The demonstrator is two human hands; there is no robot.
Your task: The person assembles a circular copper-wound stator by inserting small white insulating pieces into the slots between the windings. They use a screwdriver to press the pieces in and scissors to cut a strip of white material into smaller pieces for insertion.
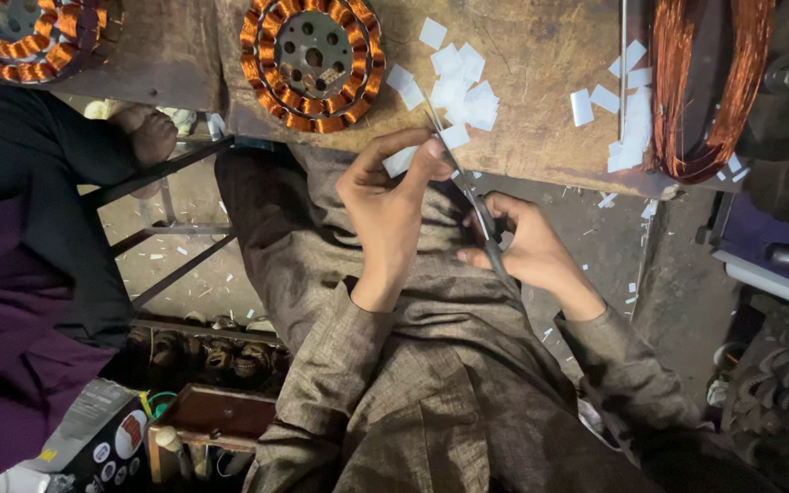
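My left hand (393, 203) pinches a small white paper piece (401, 162) at the edge of the wooden bench (541, 55). My right hand (530, 246) grips the handles of a pair of scissors (468, 187), whose blades point up toward the paper. A pile of cut white paper pieces (458, 82) lies on the bench just above the blades. A round stator with copper windings (312, 59) rests on the bench to the left of the pile.
A second wound stator (29, 36) sits at the top left. A coil of copper wire (710, 87) hangs at the right beside more paper pieces (627, 119). Another person in dark clothes (20, 237) sits at left, their foot (148, 132) on a metal frame. Scraps litter the floor.
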